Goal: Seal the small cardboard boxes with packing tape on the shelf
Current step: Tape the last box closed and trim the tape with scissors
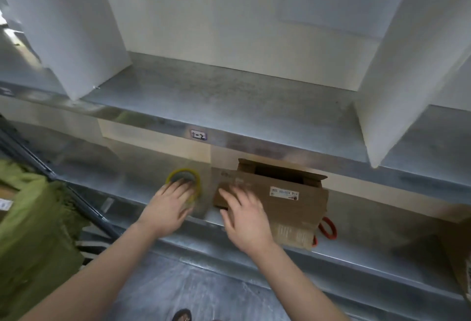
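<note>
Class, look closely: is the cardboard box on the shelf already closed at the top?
No: the cardboard box shows a dark open gap at its top, with its rear flap standing up.

Shelf-edge tag (pixel 198 134), perhaps "1-2"; white label (pixel 284 194) on cardboard box (pixel 293 211) too blurred.

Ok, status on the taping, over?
Left hand resting on tape roll. Right hand flat on box flap. Box open at the back, not sealed. Orange scissors beside box, nothing blocking.
</note>
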Tool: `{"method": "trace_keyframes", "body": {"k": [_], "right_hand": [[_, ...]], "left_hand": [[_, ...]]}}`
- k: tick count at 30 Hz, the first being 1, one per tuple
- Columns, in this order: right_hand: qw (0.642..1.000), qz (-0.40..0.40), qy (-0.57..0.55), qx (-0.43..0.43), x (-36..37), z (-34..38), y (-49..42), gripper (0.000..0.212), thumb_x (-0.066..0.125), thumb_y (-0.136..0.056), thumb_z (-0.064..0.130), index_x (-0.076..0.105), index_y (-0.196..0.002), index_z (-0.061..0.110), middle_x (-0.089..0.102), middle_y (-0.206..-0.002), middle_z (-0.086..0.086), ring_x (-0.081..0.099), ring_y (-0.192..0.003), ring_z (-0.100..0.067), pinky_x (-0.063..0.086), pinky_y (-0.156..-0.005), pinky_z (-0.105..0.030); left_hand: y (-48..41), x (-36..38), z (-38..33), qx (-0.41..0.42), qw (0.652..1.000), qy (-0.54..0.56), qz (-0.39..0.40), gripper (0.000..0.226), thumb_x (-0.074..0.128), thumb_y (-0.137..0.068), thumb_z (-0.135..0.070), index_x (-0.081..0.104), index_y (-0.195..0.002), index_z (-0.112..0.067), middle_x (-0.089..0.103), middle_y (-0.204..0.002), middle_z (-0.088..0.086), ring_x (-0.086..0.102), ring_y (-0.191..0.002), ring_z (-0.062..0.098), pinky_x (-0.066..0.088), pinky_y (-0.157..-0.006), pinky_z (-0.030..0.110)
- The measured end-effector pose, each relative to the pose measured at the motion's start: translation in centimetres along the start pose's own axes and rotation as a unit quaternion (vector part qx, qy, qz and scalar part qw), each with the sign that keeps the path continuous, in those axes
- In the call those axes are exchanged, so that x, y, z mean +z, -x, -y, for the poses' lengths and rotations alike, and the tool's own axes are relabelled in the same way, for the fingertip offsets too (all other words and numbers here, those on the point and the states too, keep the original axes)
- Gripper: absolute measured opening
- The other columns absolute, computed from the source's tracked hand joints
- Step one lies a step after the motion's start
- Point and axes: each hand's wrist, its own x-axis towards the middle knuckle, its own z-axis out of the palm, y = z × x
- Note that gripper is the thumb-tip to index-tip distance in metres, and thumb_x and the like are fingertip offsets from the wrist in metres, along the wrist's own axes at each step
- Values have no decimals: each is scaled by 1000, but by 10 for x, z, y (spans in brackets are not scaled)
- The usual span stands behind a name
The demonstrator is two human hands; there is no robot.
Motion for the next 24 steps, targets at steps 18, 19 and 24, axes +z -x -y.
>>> {"method": "trace_keyframes", "body": {"k": [18, 19, 24], "right_hand": [[953, 198, 37, 228, 127, 34, -78, 46, 46, -98, 46, 48, -137, 24, 37, -147, -1, 28, -137, -25, 33, -108, -35], [951, 203, 36, 232, 128, 34, -80, 42, 48, -97, 45, 52, -134, 25, 36, -146, 0, 27, -137, -25, 34, -107, -36], [949, 207, 60, 232, 130, 36, -82, 30, 51, -95, 37, 57, -123, 27, 37, -141, 0, 30, -133, -24, 38, -98, -35]], "left_hand": [[-45, 62, 104, 100, 989, 28, 107, 64, 52, -90, -53, 36, -145, -26, 41, -147, 0, 31, -139, 19, 17, -115, 31], [-46, 63, 106, 115, 988, 35, 97, 63, 59, -86, -51, 44, -141, -24, 49, -140, 2, 40, -134, 21, 24, -113, 31], [-51, 65, 107, 164, 985, 46, 13, 52, 92, -38, -39, 73, -84, -23, 68, -76, -7, 67, -72, 15, 53, -70, 19]]}}
